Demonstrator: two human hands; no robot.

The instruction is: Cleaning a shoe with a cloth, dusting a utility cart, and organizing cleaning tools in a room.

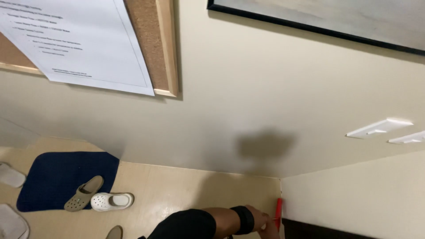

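One hand (264, 221), wearing a black wristband (245, 219), grips one red handle (279, 212) low in the wall corner; which hand, I cannot tell. Left of it lie two clogs, one tan (84, 193), one white (112, 201).

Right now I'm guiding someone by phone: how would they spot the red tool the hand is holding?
Find the inner corner where the two cream walls meet the floor. There, a hand wearing a black wristband grips the red tool, held upright against the corner. It is the only red thing nearby.

Home entryway, doormat (57, 177), clogs (98, 197), corkboard (155, 44)
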